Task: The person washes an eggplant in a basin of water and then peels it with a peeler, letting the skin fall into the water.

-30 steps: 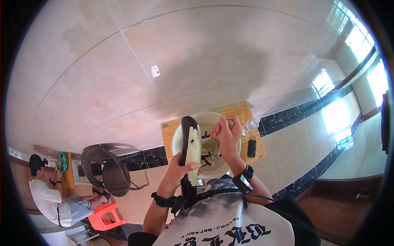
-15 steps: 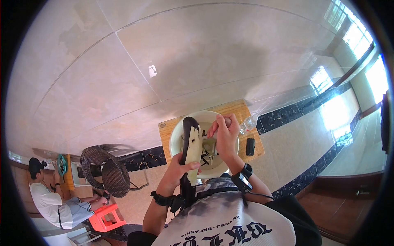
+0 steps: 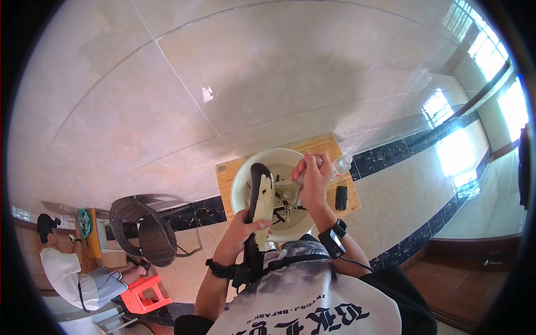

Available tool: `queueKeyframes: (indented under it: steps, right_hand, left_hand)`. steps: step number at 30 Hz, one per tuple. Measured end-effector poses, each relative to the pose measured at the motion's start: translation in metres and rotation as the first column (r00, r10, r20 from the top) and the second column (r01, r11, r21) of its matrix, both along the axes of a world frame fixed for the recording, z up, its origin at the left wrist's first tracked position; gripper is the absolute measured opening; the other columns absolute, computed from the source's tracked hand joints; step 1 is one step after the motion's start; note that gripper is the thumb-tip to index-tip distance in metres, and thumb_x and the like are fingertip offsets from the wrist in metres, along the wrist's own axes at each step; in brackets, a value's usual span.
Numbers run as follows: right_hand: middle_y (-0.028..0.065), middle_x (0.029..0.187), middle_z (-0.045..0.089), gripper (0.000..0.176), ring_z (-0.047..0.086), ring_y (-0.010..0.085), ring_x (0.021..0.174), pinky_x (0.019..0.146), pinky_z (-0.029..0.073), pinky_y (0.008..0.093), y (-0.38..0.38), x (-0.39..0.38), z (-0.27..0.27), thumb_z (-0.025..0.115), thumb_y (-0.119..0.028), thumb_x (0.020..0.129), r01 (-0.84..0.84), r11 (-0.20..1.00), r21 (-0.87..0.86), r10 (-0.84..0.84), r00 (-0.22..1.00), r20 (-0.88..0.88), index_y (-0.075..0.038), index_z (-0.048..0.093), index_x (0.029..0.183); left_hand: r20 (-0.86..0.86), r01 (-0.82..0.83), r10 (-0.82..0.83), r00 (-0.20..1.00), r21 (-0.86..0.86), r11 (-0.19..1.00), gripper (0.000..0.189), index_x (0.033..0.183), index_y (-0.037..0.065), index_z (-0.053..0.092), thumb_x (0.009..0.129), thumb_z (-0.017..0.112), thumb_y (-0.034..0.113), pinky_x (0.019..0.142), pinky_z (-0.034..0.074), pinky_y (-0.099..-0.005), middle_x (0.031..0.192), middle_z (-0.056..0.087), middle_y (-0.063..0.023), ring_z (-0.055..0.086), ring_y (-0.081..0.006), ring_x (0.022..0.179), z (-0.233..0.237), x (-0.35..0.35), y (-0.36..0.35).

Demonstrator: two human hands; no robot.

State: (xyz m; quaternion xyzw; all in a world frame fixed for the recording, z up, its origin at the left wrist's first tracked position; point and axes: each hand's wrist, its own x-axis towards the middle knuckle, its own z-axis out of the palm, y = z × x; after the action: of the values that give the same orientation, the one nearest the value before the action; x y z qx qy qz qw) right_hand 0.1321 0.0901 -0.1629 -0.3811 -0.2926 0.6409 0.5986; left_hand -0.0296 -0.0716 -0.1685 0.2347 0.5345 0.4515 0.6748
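Observation:
My left hand (image 3: 241, 229) is wrapped round the lower part of a long eggplant (image 3: 262, 201), tilted upright over a pale basin (image 3: 237, 187). Dark skin remains on its left side and tip, while pale flesh shows along the right. My right hand (image 3: 314, 181) is closed round a peeler (image 3: 283, 182), to the right of the eggplant and apart from it. Its working end is small and hard to make out. Dark peel strips (image 3: 279, 216) lie in the basin.
The basin stands on a wooden table (image 3: 330, 146) against the tiled wall. A clear bottle (image 3: 341, 164) and a black case-like object (image 3: 341, 198) are on its right side. Leftward are a wicker chair (image 3: 157, 241), a red stool (image 3: 146, 295) and a seated person (image 3: 61, 271) by a teal basin (image 3: 84, 223).
My right hand has shifted slightly right with the peeler and its wrist has turned. The eggplant has dipped a little in my left hand.

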Motion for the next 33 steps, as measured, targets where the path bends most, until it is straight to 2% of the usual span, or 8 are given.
queueKeyframes:
  steps: [6,12,18,27,33]
  right_hand:
    - [0.0064,0.064,0.053,0.017,0.055,0.0162,0.05,0.045,0.049,0.0329,-0.007,-0.006,0.001,0.056,-0.009,0.104,-0.031,0.999,-0.012,0.031,0.999,-0.008,-0.004,0.044,0.095]
    - [0.0063,0.064,0.055,0.016,0.056,0.0153,0.051,0.046,0.048,0.0315,-0.006,-0.013,0.006,0.057,-0.009,0.104,-0.029,1.0,0.008,0.029,1.0,0.003,-0.003,0.045,0.095]
    - [0.0061,0.063,0.055,0.016,0.055,0.0148,0.05,0.046,0.048,0.0306,-0.004,-0.018,0.004,0.057,-0.009,0.104,0.0,0.999,0.044,-0.003,0.999,0.049,-0.002,0.045,0.095]
    - [0.0058,0.063,0.054,0.016,0.055,0.0151,0.049,0.045,0.048,0.0308,-0.004,-0.02,0.005,0.056,-0.009,0.104,0.003,0.999,0.036,-0.003,1.0,0.02,-0.002,0.045,0.095]
    - [0.006,0.063,0.054,0.015,0.054,0.0148,0.048,0.045,0.047,0.0307,0.004,-0.011,0.008,0.056,-0.007,0.103,0.054,0.997,0.053,-0.056,0.998,0.032,-0.002,0.045,0.094]
  left_hand:
    - [0.041,0.033,-0.035,0.999,0.063,0.997,0.061,0.133,-0.006,0.056,0.08,0.079,0.014,0.073,0.059,-0.0324,0.114,0.069,-0.012,0.071,-0.0198,0.082,0.001,0.001,0.004]
    - [0.084,0.103,-0.112,0.99,0.112,0.988,0.065,0.135,-0.006,0.055,0.079,0.079,0.014,0.074,0.059,-0.0329,0.109,0.07,-0.0126,0.071,-0.0214,0.082,0.008,0.003,0.011]
    - [0.096,0.094,-0.101,0.99,0.076,0.993,0.059,0.127,-0.005,0.057,0.078,0.081,0.015,0.075,0.058,-0.0335,0.098,0.069,-0.0142,0.072,-0.0229,0.083,0.004,0.004,0.011]
    - [0.083,0.1,-0.107,0.991,0.08,0.992,0.055,0.122,-0.006,0.059,0.077,0.082,0.016,0.076,0.058,-0.0338,0.097,0.069,-0.0136,0.072,-0.023,0.083,0.004,0.003,0.012]
    - [0.075,0.073,-0.079,0.994,0.079,0.994,0.055,0.126,-0.006,0.06,0.079,0.079,0.016,0.077,0.058,-0.0337,0.101,0.07,-0.0128,0.072,-0.022,0.083,-0.002,-0.001,0.009]
